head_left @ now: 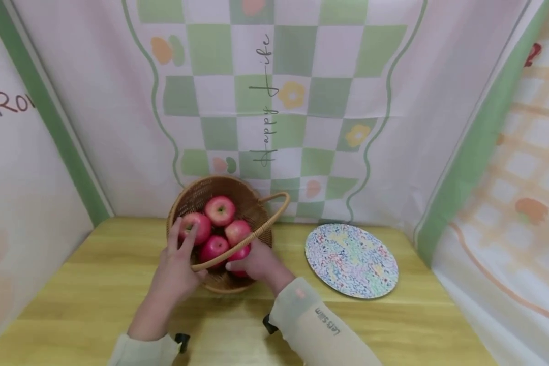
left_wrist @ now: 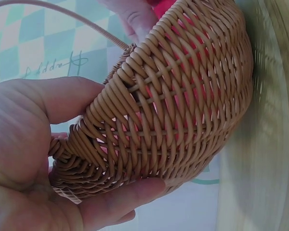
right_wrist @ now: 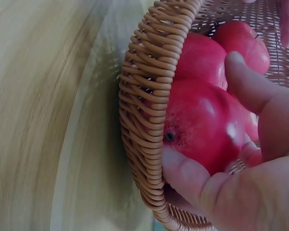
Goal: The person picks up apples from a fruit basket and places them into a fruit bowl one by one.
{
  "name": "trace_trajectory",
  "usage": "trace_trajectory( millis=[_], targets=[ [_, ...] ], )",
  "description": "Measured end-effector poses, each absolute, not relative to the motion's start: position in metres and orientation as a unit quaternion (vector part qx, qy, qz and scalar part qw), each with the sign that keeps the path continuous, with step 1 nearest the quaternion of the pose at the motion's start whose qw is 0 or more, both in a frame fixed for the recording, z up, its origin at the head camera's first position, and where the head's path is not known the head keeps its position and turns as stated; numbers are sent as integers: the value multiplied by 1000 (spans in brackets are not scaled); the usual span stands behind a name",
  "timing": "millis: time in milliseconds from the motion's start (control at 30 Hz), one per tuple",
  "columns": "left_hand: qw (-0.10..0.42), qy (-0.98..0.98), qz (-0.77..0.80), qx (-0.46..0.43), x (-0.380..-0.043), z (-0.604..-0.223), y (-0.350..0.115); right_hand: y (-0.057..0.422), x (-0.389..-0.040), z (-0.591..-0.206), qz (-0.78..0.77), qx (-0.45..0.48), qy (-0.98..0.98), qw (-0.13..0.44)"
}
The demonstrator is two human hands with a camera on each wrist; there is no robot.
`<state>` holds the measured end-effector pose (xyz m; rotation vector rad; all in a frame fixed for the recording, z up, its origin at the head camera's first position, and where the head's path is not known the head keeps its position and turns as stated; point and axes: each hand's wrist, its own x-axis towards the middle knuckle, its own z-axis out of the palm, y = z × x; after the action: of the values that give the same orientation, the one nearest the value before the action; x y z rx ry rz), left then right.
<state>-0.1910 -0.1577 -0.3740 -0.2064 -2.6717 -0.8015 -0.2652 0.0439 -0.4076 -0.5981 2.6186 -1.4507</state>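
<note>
Tilted toward me, a brown wicker basket [head_left: 178, 203] holds several red apples [head_left: 219, 210], and its handle [head_left: 274, 218] leans over to the right. My left hand [head_left: 176, 269] grips the basket at its left rim; the left wrist view shows the thumb at the rim and fingers along the outer weave [left_wrist: 183, 120]. Inside the basket's near right side, my right hand [head_left: 261, 262] holds one red apple [right_wrist: 207, 130] between thumb and fingers. That apple sits against the others and beside the rim. Some fingers of the right hand are hidden behind it.
A round, speckled multicolour plate [head_left: 352, 262] lies on the wooden table [head_left: 132, 244] to the right of the basket. Behind the table hangs a green-and-white checked cloth [head_left: 274, 101]; more printed cloth [head_left: 508, 168] encloses the sides.
</note>
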Motion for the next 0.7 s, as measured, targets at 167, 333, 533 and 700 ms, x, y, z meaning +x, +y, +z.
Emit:
trace_trajectory(
  millis=[167,333,533,700],
  targets=[
    [172,-941,-281,-81,-194,-377,-163,42,-261,-406,-429,-177,885,27],
    [164,-941,-283,-85,-195,-380,-164,46,-259,-409,-458,-146,876,47],
    [167,-942,-279,-82,-195,-379,-166,52,-264,-415,-618,-116,764,144],
    [165,-942,-280,-84,-196,-379,-168,57,-266,-416,-683,-110,698,182]
  ],
)
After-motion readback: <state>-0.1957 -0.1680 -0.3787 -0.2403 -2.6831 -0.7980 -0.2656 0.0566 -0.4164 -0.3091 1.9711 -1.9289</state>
